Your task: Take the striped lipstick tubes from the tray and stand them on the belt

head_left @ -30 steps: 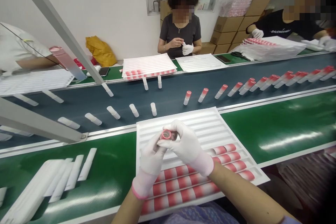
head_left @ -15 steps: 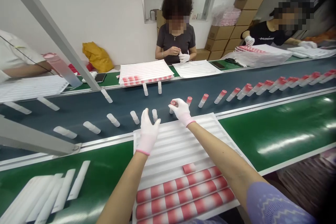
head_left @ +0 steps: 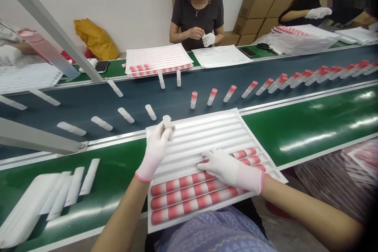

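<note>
Pinched in my gloved left hand is a small white tube, held upright above the far left corner of the white ribbed tray. My gloved right hand reaches over the tray's near rows, fingers bent around a red-and-white cap that is mostly hidden by them. Several more red-and-white caps lie end to end in the grooves nearest me. Just past the tray, a capped tube stands on the dark conveyor belt.
Bare white tubes stand along the belt at left; capped ones run off to the right. A grey metal post slants across the left. White sleeves lie on the green bench. Co-workers sit across the belt.
My right hand has let go of a capped tube on the belt and come back to the caps in the tray. My left hand has taken a white tube off the belt.
</note>
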Motion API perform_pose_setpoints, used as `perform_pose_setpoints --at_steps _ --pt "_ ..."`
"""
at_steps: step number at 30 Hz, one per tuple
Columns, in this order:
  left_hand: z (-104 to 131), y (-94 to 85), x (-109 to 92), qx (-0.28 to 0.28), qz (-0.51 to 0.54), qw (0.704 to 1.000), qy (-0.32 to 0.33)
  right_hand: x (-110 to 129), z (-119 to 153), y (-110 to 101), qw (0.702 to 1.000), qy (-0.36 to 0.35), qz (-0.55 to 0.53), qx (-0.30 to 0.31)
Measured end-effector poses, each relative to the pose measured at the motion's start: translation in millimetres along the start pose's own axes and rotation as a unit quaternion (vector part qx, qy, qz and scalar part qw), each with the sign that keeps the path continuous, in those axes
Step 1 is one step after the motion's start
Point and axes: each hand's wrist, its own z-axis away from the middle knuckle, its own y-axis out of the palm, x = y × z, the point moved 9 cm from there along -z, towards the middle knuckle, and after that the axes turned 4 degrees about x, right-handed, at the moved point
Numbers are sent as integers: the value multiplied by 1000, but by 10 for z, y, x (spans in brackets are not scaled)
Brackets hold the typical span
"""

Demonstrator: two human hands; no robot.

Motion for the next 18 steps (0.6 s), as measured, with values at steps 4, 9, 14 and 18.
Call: perform_pose_setpoints --at_steps 4,9,14,18 --pt "309 200 108 31 205 976 -61 -110 -61 -214 988 53 -122 -79" --pt "521 511 86 88 293 948 -91 -169 -120 -864 817 98 -475 -312" --pt "624 631 -78 139 270 951 -65 5 -322 -980 781 103 -532 -311" --pt "640 636 -87 160 245 954 -66 50 -409 -945 794 86 -532 -282"
